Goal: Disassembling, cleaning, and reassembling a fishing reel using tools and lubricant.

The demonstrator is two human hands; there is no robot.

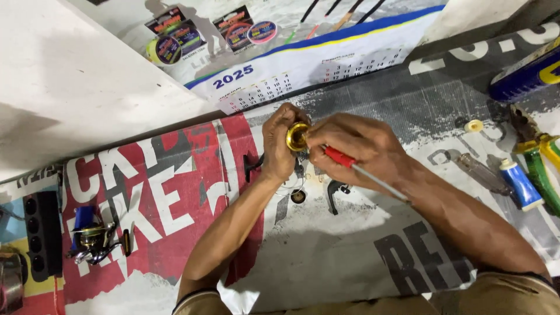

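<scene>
My left hand [279,149] grips a gold spool [296,136], fingers closed around it. My right hand [350,146] clamps a red-handled screwdriver [350,165]. A white-and-blue calendar [303,64] leans behind; a blue spray can [525,73] lies far right.

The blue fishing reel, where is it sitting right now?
In the head view the blue fishing reel lies at the far left of the printed mat, beside the black block with round holes, well away from the left hand.

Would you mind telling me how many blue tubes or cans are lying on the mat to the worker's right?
2: a large blue can at the top right edge, partly cut off, and a small blue tube with a white cap beside the green-handled pliers. Others may lie out of frame.
</scene>
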